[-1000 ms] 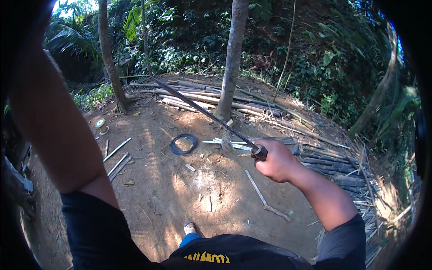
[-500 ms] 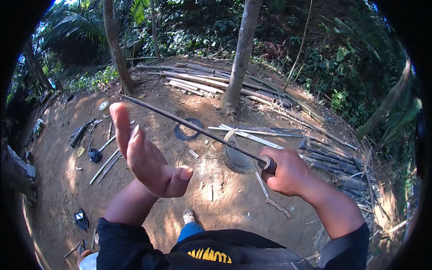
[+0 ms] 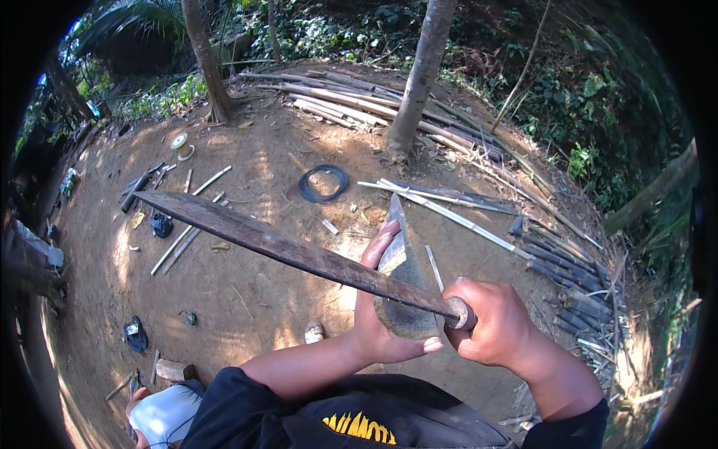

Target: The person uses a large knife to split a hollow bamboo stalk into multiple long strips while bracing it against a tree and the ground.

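Rusty brown is the long machete (image 3: 292, 251); the right hand (image 3: 490, 320) is clenched around its handle (image 3: 461, 314); the left hand (image 3: 370, 329) grasps a grey pointed slab (image 3: 404, 263), which crosses below the machete, between both hands; whether slab and machete touch, I cannot tell.

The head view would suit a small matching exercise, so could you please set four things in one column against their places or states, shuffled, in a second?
Things:
1. Machete
2. Coil
3. Grey pointed piece
4. Spool

Places or states:
A. Cupped in the left hand
B. Pale, on the ground at the upper left
C. Gripped by its handle in the right hand
D. Dark, lying in a ring on the ground

Right pairs: 1-C, 2-D, 3-A, 4-B
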Motion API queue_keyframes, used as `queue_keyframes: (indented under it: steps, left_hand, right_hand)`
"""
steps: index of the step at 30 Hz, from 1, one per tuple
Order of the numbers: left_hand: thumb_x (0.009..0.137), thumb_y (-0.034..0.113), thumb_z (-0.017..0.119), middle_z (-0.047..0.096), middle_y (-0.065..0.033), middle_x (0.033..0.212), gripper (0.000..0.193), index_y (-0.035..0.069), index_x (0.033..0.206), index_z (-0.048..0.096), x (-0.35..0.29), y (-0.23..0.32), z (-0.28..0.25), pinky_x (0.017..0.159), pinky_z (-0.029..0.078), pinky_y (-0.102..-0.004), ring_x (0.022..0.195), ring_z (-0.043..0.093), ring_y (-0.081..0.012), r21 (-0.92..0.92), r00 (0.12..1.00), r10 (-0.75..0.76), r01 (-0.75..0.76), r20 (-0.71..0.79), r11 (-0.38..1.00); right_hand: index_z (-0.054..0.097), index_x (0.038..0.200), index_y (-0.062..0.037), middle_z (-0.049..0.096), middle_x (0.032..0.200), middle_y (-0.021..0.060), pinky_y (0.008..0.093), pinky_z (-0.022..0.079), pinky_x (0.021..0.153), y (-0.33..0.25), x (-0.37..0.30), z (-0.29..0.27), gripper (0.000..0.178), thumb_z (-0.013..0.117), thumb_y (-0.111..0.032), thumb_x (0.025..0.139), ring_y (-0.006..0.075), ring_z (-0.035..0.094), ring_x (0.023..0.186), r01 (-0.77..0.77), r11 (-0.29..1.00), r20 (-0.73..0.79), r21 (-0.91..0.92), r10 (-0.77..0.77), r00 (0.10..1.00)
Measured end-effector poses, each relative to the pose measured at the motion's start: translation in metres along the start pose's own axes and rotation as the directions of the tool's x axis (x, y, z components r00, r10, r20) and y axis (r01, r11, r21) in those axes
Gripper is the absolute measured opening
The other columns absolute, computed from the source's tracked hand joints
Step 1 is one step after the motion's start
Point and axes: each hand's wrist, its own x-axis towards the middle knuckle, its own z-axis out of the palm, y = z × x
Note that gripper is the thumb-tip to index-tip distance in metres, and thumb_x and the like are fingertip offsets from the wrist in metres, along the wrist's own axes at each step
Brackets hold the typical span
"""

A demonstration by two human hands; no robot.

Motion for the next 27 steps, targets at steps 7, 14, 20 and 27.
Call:
queue_keyframes:
  steps: [7, 14, 20, 27]
  left_hand:
    - [0.056, 0.053, 0.088, 0.039, -0.0243, 0.150, 0.123, -0.004, 0.149, 0.030, 0.009, -0.010, 0.002, 0.119, 0.025, -0.0497, 0.142, 0.036, -0.0392, 0.161, 0.976, 0.183, -0.163, -0.117, 0.973]
    - [0.054, 0.051, 0.088, 0.046, -0.0227, 0.147, 0.117, -0.002, 0.146, 0.039, 0.034, -0.007, -0.010, 0.117, 0.029, -0.0497, 0.140, 0.042, -0.0396, 0.308, 0.969, 0.247, -0.235, 0.000, 0.922]
    - [0.059, 0.053, 0.087, 0.041, -0.0252, 0.147, 0.114, -0.001, 0.145, 0.035, 0.048, -0.009, -0.009, 0.116, 0.029, -0.0502, 0.140, 0.040, -0.0385, 0.299, 0.958, 0.288, -0.273, -0.005, 0.914]
    - [0.062, 0.040, 0.089, 0.040, -0.0204, 0.131, 0.099, 0.003, 0.139, 0.037, 0.046, -0.018, 0.019, 0.107, 0.038, -0.0447, 0.126, 0.044, -0.0338, 0.369, 0.786, 0.551, -0.442, -0.279, 0.818]
  right_hand:
    - [0.061, 0.095, -0.0088, 0.067, 0.075, 0.0144, 0.0455, 0.053, 0.063, 0.007, -0.010, 0.005, 0.027, 0.072, -0.009, 0.071, 0.0393, 0.067, 0.073, -0.001, 0.999, -0.050, 0.041, 0.003, 0.999]
    - [0.060, 0.099, -0.0058, 0.065, 0.072, 0.0150, 0.0395, 0.052, 0.060, 0.014, -0.026, 0.014, 0.028, 0.073, -0.005, 0.074, 0.0365, 0.068, 0.067, -0.041, 0.978, -0.165, 0.203, 0.076, 0.983]
    - [0.058, 0.097, -0.0035, 0.062, 0.070, 0.0135, 0.0370, 0.051, 0.059, 0.015, -0.022, 0.023, 0.024, 0.071, 0.000, 0.077, 0.0344, 0.066, 0.063, -0.055, 0.968, -0.272, 0.245, 0.123, 0.954]
    - [0.059, 0.095, -0.0037, 0.065, 0.074, 0.0141, 0.0358, 0.052, 0.062, -0.004, -0.018, 0.020, 0.021, 0.073, -0.002, 0.079, 0.0332, 0.068, 0.067, -0.030, 0.970, -0.314, 0.240, 0.107, 0.943]
